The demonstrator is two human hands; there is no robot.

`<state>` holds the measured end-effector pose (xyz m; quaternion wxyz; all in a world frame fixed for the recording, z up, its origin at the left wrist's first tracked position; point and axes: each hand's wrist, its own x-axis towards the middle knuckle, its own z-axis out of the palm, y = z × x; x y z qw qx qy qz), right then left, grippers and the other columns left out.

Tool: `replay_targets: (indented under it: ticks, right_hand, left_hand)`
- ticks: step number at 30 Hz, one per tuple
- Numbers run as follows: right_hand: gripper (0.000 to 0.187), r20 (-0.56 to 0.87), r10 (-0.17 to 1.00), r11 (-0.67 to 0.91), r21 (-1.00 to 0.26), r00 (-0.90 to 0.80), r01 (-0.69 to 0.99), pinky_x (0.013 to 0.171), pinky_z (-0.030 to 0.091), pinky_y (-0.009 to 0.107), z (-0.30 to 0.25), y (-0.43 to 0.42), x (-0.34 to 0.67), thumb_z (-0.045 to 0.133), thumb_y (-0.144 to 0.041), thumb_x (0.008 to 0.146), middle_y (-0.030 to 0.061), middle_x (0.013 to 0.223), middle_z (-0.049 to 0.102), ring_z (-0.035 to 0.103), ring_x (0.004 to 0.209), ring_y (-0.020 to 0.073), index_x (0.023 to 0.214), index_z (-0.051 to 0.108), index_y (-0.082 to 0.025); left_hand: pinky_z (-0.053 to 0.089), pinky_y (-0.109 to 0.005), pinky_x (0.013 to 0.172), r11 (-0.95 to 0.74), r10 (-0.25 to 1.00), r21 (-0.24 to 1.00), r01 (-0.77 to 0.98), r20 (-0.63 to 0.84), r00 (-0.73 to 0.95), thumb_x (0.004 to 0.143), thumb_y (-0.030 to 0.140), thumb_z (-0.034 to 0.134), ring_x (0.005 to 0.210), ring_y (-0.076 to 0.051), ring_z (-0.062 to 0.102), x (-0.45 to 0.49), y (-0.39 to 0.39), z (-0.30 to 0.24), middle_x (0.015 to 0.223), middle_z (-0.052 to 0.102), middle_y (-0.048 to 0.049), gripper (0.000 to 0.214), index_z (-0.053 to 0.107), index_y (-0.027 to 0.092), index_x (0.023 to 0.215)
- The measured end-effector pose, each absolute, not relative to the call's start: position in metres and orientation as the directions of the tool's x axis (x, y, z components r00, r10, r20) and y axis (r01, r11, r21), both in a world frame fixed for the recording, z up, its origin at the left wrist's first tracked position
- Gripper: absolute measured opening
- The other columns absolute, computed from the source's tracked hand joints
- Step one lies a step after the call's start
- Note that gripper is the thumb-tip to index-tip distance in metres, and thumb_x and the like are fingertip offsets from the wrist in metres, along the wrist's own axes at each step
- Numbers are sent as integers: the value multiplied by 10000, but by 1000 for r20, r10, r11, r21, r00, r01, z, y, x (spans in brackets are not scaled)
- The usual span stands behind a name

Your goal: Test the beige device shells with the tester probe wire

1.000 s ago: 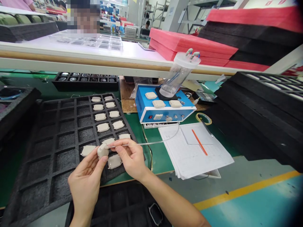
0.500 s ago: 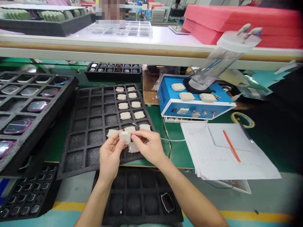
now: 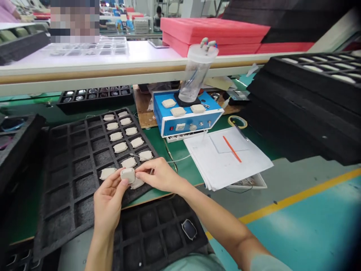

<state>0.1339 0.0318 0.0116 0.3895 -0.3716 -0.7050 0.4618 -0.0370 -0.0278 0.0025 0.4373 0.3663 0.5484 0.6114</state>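
My left hand (image 3: 108,197) and my right hand (image 3: 158,175) both pinch one small beige square casing (image 3: 128,174) just above a black foam tray (image 3: 70,177). The right hand also grips a thin clear tube (image 3: 180,158) that runs back to a blue control box (image 3: 186,114). Another beige casing (image 3: 137,183) lies right under the held one. Several more beige casings (image 3: 120,147) fill the tray's right columns.
A clear cylinder (image 3: 197,73) stands on the blue box with three casings beside it. Papers with an orange pen (image 3: 231,149) lie to the right. Black foam trays (image 3: 307,101) are stacked at right, another (image 3: 158,233) sits near my lap. A person is behind the shelf.
The view swung left then back right. My hands stayed together on the casing, which turned from edge-on to face-up, and the tube end drew in under my right fingers.
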Motion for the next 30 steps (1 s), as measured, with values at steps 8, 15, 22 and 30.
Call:
replay_targets:
  ticks: [8,15,22,30]
  right_hand:
    - [174,185,878,294,-936,-441,193,637,485,219,10,30,136,673,-136,864,30,816,823,716,721,150,899,840,-174]
    - [168,152,879,259,-948,-452,184,615,477,218,13,31,138,678,-143,849,20,774,810,706,690,148,868,840,-185]
    - [162,99,907,193,-962,-410,193,567,469,202,10,30,132,672,-116,791,9,700,783,678,614,129,796,827,-165]
    - [165,271,959,268,-749,-89,606,634,499,262,11,34,171,642,-168,804,29,746,794,705,646,171,800,805,-194]
  left_hand:
    - [635,-289,785,-2,948,986,-165,-50,-315,670,377,935,904,-218,770,-34,-30,6,1020,809,-116,474,769,150,1052]
    - [636,-317,802,5,956,991,-131,-43,-290,708,407,908,920,-232,769,-36,-31,4,1041,805,-126,467,764,153,1072]
    - [638,-327,846,0,973,994,-107,-25,-229,709,366,912,933,-237,778,-37,-31,0,1026,810,-125,436,760,149,1056]
    - [642,-293,805,-117,883,977,-180,19,-470,703,326,916,899,-197,768,-31,-30,0,980,805,-76,392,738,159,1009]
